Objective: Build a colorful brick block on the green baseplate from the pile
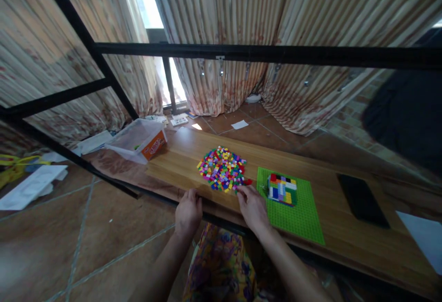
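A loose pile of small multicoloured building bricks (pixel 221 167) lies on the wooden tabletop (pixel 179 148). My right hand (pixel 253 207) reaches to the pile's near right edge, thumb and fingers pinched around a small brick that is mostly hidden. My left hand (pixel 189 212) rests at the front edge of the tabletop with curled fingers; anything inside them is out of sight. Just right of my right hand lies a green studded baseplate (pixel 307 214). On it stands a low, blocky build of mixed-colour bricks (pixel 282 190), with openings between its top bricks.
A clear plastic box (pixel 129 138) with an orange label stands at the left end. A black flat slab (pixel 362 199) and a white sheet (pixel 421 233) lie at right. A black metal bar (pixel 248 52) crosses in front of the curtains. White packaging (pixel 31 187) sits on the tiled floor.
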A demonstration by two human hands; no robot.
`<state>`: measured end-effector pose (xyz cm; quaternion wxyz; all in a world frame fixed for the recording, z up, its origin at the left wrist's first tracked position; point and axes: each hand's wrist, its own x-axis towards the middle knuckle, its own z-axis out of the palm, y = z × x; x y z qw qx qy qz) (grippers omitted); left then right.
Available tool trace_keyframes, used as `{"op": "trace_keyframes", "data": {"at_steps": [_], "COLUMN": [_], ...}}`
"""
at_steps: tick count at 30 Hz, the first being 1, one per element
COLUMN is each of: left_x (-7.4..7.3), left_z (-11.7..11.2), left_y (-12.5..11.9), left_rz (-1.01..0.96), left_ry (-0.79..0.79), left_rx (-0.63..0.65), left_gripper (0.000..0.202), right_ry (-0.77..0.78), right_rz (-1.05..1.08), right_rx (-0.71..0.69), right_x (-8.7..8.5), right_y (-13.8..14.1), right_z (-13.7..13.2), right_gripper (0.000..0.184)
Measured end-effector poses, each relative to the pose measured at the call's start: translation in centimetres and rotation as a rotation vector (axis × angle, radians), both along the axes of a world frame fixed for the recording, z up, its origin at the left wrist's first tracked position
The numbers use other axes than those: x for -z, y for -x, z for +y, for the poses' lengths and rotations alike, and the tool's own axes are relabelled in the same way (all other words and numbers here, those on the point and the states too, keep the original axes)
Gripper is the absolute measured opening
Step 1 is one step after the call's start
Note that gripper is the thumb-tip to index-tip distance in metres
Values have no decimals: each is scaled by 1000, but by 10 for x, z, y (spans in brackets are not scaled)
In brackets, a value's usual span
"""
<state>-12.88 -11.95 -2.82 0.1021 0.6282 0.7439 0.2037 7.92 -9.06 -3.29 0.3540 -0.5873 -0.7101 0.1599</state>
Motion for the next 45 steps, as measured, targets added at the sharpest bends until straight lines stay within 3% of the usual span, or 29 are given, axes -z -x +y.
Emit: {"op": "trace_keyframes", "data": {"at_steps": [8, 13, 23, 29, 33, 36, 39, 45], "left_x": [8, 9, 28, 24, 10, -5, -15, -8], "left_z": [-2, -3, -8, -9, -11, 1, 27, 70], "left_y": [-1, 3, 12, 20, 22, 20, 16, 14], "left_rz": [-14, -11, -159, -293, -488, -613, -688, -578], "left_ry": [-10, -7, -117, -99, -86, -125, -154, -117], "left_rx": [-49, -42, 2, 25, 1, 3, 31, 65], "left_gripper": [20, 25, 33, 31, 30, 30, 29, 28], "right_ry": [-14, 10, -7, 6, 26, 29, 30, 115], "right_rz": [36, 110, 163, 229, 251, 220, 105, -133], "right_rx": [27, -40, -194, -141, -119, -98, -29, 16], "right_x": [3, -1, 6, -1, -3, -8, -15, -24], "right_y": [5, 14, 38, 33, 28, 22, 16, 13], "right_z": [0, -1, -6, -2, 0, 20, 58, 122], "right_gripper": [21, 23, 25, 23, 23, 23, 23, 25]}}
